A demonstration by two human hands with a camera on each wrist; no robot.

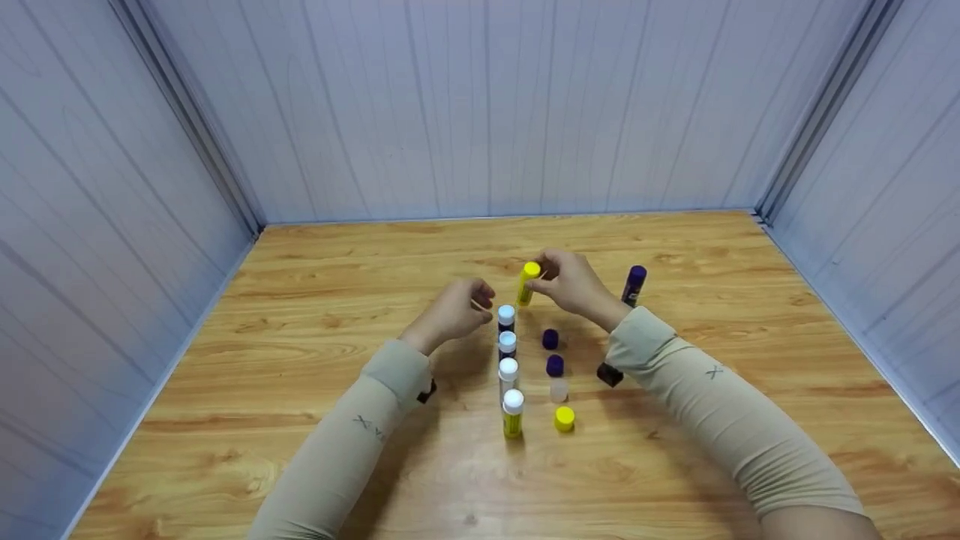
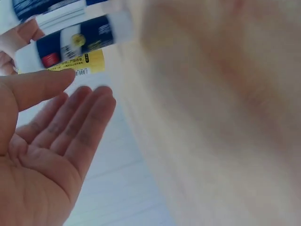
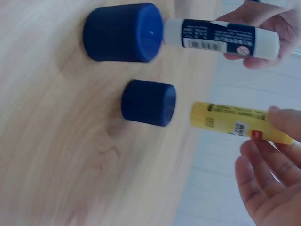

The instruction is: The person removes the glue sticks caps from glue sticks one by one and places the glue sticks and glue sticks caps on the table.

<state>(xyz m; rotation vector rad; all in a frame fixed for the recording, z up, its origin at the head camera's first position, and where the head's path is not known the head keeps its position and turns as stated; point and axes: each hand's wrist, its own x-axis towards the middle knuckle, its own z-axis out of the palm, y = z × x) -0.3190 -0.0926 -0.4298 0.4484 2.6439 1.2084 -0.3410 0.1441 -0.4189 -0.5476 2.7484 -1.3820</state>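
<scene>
Right grip [image 1: 576, 285] pinches the yellow stick [image 1: 527, 286] just past the row of white-topped sticks [image 1: 508, 375], left grip [image 1: 454, 311], thumb & fingers apart, holding nothing nr the farthest one! Wood-grain desk [image 1: 337, 270], pale panelled walls [image 1: 450, 112] L, R & back; navy label [image 3: 218, 34] w/ barcode [image 3: 204, 44], yellow label [image 3: 225, 115] w/ red patch [image 3: 257, 135], small print too blurry to read.
</scene>
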